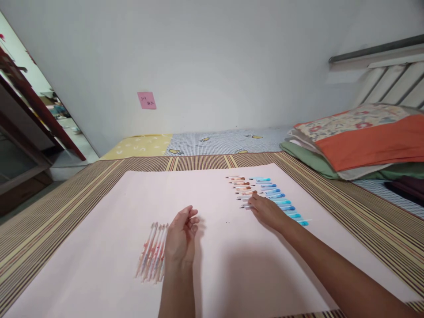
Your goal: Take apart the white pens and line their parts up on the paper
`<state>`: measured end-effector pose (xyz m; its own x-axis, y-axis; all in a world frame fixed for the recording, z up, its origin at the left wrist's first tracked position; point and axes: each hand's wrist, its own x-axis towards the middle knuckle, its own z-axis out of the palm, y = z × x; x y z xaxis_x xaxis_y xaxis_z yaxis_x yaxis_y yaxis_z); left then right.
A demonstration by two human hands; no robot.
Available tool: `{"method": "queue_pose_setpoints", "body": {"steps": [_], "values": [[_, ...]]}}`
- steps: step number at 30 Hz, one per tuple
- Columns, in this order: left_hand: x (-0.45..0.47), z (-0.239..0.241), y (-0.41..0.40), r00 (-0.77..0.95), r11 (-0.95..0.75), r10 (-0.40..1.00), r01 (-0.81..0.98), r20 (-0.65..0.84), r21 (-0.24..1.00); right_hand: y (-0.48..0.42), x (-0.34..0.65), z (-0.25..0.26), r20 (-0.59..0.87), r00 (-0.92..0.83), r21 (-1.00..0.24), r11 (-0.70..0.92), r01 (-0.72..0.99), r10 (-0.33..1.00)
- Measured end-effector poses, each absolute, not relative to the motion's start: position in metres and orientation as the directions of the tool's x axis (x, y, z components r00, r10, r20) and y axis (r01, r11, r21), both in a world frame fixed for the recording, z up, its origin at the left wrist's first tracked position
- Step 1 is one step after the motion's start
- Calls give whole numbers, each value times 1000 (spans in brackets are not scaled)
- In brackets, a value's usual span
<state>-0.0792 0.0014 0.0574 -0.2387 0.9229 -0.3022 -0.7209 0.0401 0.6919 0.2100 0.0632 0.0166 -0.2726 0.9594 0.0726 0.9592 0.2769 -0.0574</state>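
While a doorway with a red-brown frame (pixel 54 108) filled the upper left of the frame, a striped mat (pixel 49 216) ran from the left edge across to the right, with a pale paper (pixel 106 234) spread over its middle. Above, a pink note (pixel 146 100) with dark writing was stuck to the grey wall (pixel 238 57), and below it a yellow cloth (pixel 141 146) met a checked cloth (pixel 218 143) along the wall's foot.

At the lower left of the frame, the pink pens (pixel 153 254) lay side by side on the paper, tips toward the top. Just right of them in view was the left hand (pixel 181 240), its fingers loosely curled and apart from the thumb.

Right of centre, the brown pens (pixel 243 189) lay in a column, tips to the left, with the blue pens (pixel 272 191) in a slanting row just beside them, running down to the right. The right hand (pixel 268 213) reached over the lower part of both groups, fingertips at the lowest brown pens; whether it was clamped on one, I cannot tell.

At the right, folded bedding (pixel 364 132) was piled beneath a white radiator (pixel 394 81), and a grey pipe (pixel 377 48) crossed the upper right.
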Motion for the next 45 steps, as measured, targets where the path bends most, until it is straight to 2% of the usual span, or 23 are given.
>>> {"method": "queue_pose_setpoints", "body": {"steps": [4,6,8,11,13,16,19,22,25,31,36,38,42,45], "values": [[-109,78,-6,-345,-94,901,-749,-265,656,52,204,24,149,-236,-104,252,962,960],[-124,86,-11,-493,-257,841,-726,-222,638,39,194,28,230,-184,-235,238,942,956],[-139,92,-18,-692,-469,707,-612,-145,637,22,175,31,281,-138,-433,254,865,950],[-156,94,-25,-814,-621,578,-482,-54,619,-10,134,31,203,-160,-654,256,712,966],[-162,94,-27,-826,-635,560,-478,-64,607,-31,102,28,135,-249,-723,268,637,959],[-161,93,-27,-816,-619,566,-513,-116,595,-56,56,19,113,-365,-733,326,597,924],[-155,92,-23,-770,-574,611,-590,-182,568,-68,22,11,150,-423,-677,405,615,894],[-153,87,-20,-723,-523,655,-643,-219,560,-67,4,6,129,-406,-600,397,695,905],[-158,82,-20,-732,-526,661,-607,-162,597,-61,-1,2,67,-400,-540,370,756,914],[-169,81,-24,-805,-611,590,-500,-68,614,-52,1,1,22,-352,-423,328,845,936],[-157,83,-20,-753,-549,646,-572,-125,610,-43,-4,4,-21,-269,-330,248,911,963],[-151,83,-18,-716,-514,680,-619,-159,594,-37,-1,5,-38,-221,-358,193,914,975],[-140,77,-12,-644,-431,736,-682,-208,590,-28,23,5,17,-70,-644,65,762,997],[-133,66,-4,-596,-338,772,-678,-219,653,-26,53,-2,10,12,-746,0,666,1000]]}}
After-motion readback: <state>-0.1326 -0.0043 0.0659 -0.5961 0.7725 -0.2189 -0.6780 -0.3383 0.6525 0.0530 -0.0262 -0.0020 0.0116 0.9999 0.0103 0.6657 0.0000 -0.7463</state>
